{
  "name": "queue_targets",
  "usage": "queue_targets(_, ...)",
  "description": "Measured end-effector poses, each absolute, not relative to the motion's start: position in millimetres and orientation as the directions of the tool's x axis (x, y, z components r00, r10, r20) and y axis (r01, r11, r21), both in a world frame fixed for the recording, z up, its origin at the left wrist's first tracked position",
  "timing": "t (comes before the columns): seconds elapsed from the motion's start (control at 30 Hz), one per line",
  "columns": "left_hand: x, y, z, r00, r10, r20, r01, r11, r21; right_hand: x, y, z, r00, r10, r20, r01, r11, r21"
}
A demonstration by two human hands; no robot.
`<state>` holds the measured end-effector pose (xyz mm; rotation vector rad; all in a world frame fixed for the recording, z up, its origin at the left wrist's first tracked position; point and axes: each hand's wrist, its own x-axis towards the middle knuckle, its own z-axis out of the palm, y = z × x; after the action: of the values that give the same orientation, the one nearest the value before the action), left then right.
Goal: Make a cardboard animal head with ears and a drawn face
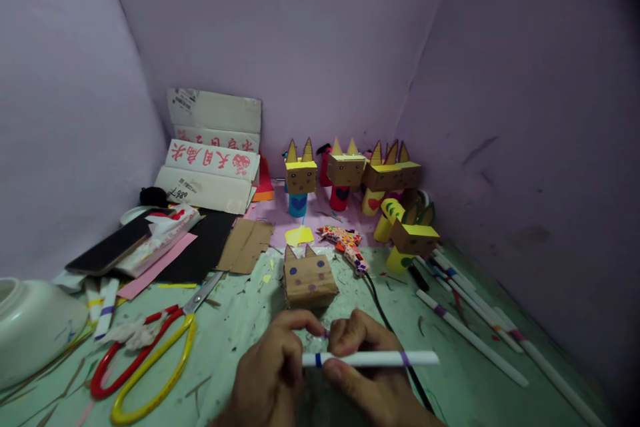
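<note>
A white marker pen [380, 359] with a blue band and a purple band lies level between my hands. My right hand [373, 380] pinches it near the middle with thumb and fingers. My left hand [273, 367] is curled round its left end, which the fingers hide. A small purple bit shows between the fingertips, too small to name. Just beyond my hands sits a cardboard box head [310, 280] with two pointed ears and coloured dots drawn on it; neither hand clearly touches it.
Red-and-yellow scissors [187, 340] and a white bowl [35, 327] lie left. Cardboard-headed figures [300, 177] stand behind. A patterned glue gun [350, 247] trails a black cord. More markers [475, 340] lie right; folded cardboard [210, 160] leans at back left.
</note>
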<state>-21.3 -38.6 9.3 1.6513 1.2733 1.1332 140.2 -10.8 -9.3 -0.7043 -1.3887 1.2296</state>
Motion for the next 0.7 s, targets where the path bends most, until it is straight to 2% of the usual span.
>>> queue_targets(0.07,-26,-33,16,-0.079,0.958,0.274,0.227,-0.251,0.941,147,-7,-6,-0.092,0.885,0.456,-0.239,0.425,-0.873)
queue_targets(0.13,-34,-20,24,-0.304,0.877,0.372,0.185,-0.329,0.926,158,-1,-2,0.094,0.844,0.528,-0.219,0.535,-0.816)
queue_targets(0.2,-42,-4,29,-0.403,0.829,0.387,0.221,-0.323,0.920,173,6,3,0.231,0.815,0.532,-0.082,0.561,-0.823)
queue_targets(0.3,-50,17,30,-0.260,0.926,0.274,0.274,-0.201,0.941,199,12,6,0.278,0.789,0.548,0.187,0.515,-0.836)
queue_targets(0.4,-48,24,19,-0.074,0.983,0.165,0.284,-0.138,0.949,231,11,3,0.281,0.777,0.563,0.449,0.412,-0.793)
queue_targets(0.47,-43,24,10,0.003,0.991,0.132,0.291,-0.127,0.948,253,9,-2,0.221,0.765,0.604,0.624,0.365,-0.691)
queue_targets(0.53,-39,23,2,0.024,0.993,0.115,0.317,-0.116,0.941,272,5,-7,0.010,0.762,0.648,0.718,0.445,-0.535)
queue_targets(0.6,-35,23,-2,0.005,0.994,0.105,0.369,-0.100,0.924,283,2,-9,-0.236,0.769,0.594,0.720,0.549,-0.424)
queue_targets(0.7,-32,25,0,-0.021,0.991,0.129,0.459,-0.105,0.882,286,4,-9,-0.402,0.796,0.452,0.746,0.571,-0.342)
